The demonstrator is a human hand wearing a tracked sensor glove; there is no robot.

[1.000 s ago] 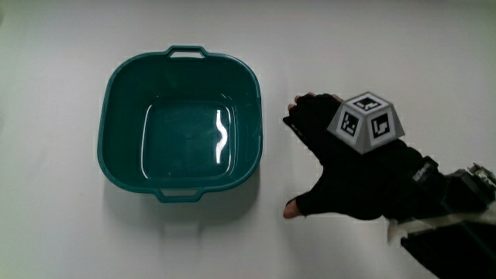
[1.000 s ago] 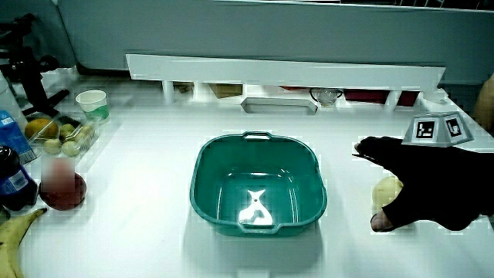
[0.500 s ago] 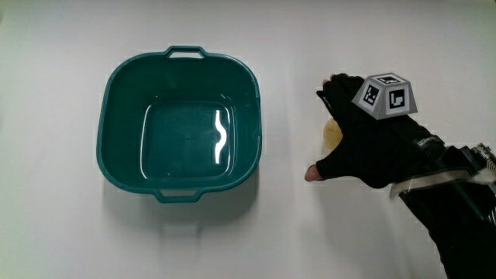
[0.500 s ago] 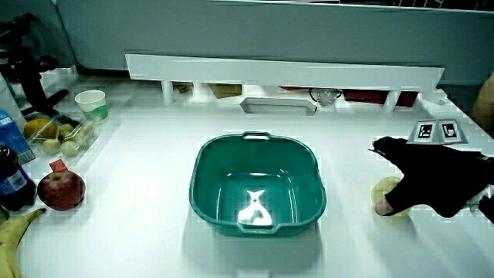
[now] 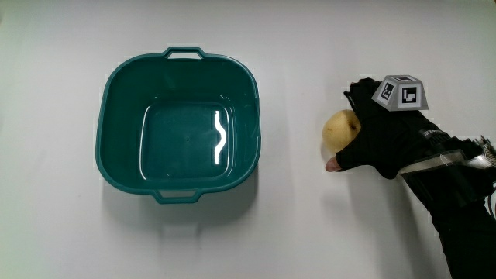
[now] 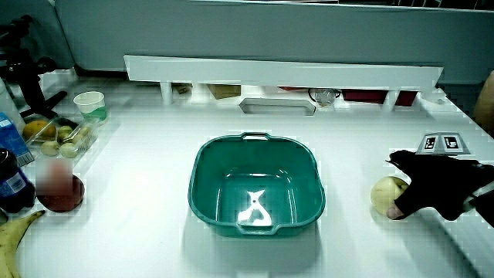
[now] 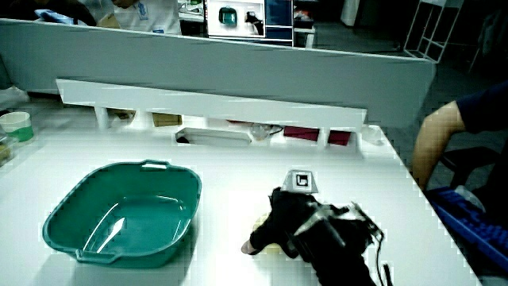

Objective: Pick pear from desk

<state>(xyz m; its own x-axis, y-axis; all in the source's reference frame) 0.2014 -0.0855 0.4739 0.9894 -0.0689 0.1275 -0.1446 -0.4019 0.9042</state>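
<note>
I've drawn the hand point(image 5: 380, 139) back from beside the basin point(image 5: 180, 125); its grip now pinches the pear point(image 5: 339, 131), nearly off the counter point(image 5: 294, 232), I'd say.

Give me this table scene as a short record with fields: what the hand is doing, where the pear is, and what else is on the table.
hand: the hand, fingers closed around the pear
pear: the pear, yellowish, held in the hand beside the basin, at table level; whether it is lifted cannot be told
basin: the teal basin, nothing in it
other items, in a side view: paper cup, plastic bottle, banana, small fruits in a clear tray
task state: pear grasped
</note>
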